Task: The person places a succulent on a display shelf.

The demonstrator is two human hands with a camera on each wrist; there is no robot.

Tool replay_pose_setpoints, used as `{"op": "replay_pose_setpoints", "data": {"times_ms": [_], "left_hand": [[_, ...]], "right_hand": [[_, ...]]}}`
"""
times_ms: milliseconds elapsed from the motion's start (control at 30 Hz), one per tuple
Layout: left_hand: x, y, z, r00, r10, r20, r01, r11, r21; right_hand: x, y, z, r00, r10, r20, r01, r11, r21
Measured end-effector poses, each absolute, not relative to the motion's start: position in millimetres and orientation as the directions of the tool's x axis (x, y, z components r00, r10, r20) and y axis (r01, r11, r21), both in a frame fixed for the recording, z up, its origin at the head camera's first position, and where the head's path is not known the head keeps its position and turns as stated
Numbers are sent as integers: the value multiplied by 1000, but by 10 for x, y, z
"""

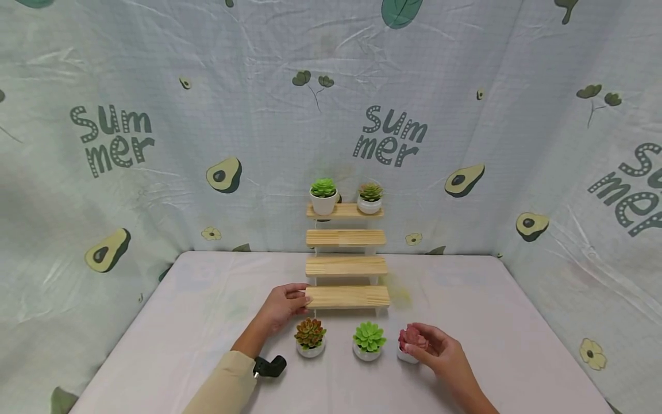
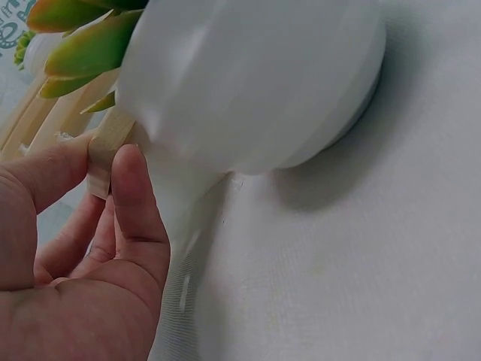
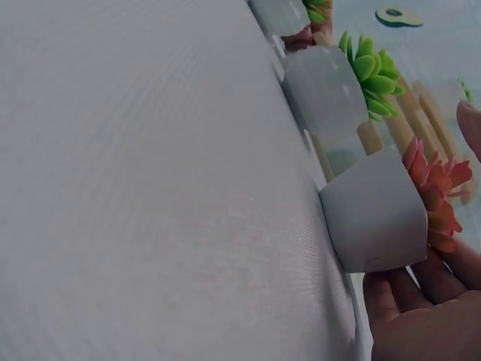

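Note:
My left hand (image 1: pixel 283 306) pinches the left end of the lowest plank of a tiered wooden shelf (image 1: pixel 347 297). In the left wrist view, thumb and fingers are on either side of the plank end (image 2: pixel 111 147). My right hand (image 1: pixel 443 352) is around a red succulent in a white pot (image 3: pixel 376 218), which stands on the table. Its fingers (image 3: pixel 432 278) lie by the pot's side, while the thumb (image 3: pixel 470 126) is apart from the plant. A brownish-orange succulent (image 1: pixel 310 338) and a light green one (image 1: pixel 369 340), both in white pots, stand before the shelf.
On the top plank sit a green succulent (image 1: pixel 323 196) and a reddish-green one (image 1: pixel 369 198), both in white pots. A pale cloth covers the table (image 1: pixel 217 299). Behind it hangs a printed curtain (image 1: pixel 269 132).

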State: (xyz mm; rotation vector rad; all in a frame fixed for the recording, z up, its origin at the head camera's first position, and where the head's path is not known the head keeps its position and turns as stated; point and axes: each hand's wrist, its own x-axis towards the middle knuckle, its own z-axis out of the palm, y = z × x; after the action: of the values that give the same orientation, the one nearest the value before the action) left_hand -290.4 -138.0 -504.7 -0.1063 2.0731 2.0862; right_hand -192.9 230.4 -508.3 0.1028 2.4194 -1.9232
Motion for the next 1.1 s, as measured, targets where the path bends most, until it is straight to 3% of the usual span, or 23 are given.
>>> {"op": "replay_pose_setpoints", "data": {"times_ms": [567, 1100], "left_hand": [[-2896, -1375, -5030, -977, 73, -202, -202, 9, 979], [-2910, -1394, -5035, -975, 83, -206, -208, -17, 978]], "right_hand": [[-1868, 2378, -5195, -995, -73, -69, 57, 165, -985], [-1871, 2357, -5168, -994, -36, -104, 97, 161, -982]]}}
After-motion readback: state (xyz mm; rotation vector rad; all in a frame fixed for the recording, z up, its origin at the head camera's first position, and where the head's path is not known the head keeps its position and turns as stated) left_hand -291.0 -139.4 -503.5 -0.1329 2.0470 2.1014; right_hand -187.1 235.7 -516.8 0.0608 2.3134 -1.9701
